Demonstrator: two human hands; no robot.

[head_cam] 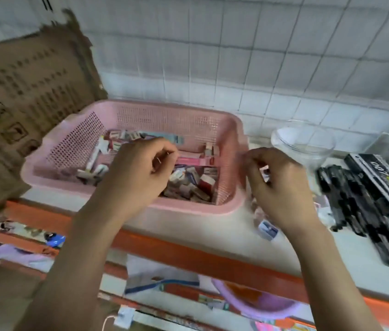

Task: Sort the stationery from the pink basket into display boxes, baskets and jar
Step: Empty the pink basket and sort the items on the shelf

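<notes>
Sitting pretty much dead centre on the white counter [212, 232], the pink basket [126, 115] is seen with a jumble of small stationery packs [189, 181] piled inside, mostly toward its 4 o'clock corner, plus a long pink pack [193, 161] laid across the middle. The left hand [138, 173] is held over the basket with fingers curled in; something thin looks pinched at the fingertips but it's too blurry to be called. The right hand [281, 187] is found just outside the basket's 3 o'clock rim, fingers curled round a small white item [265, 173]. Another small white-and-blue packet [268, 230] is left lying on the counter at about 5 o'clock from the basket, near the right wrist. A clear glass jar [303, 144] is parked out at 3 o'clock beyond the right hand, and further that way a heap of black pens [360, 206] is spread beside a black box [379, 180]. A torn cardboard box [21, 96] is propped at 9 to 10 o'clock, touching the basket's corner.
</notes>
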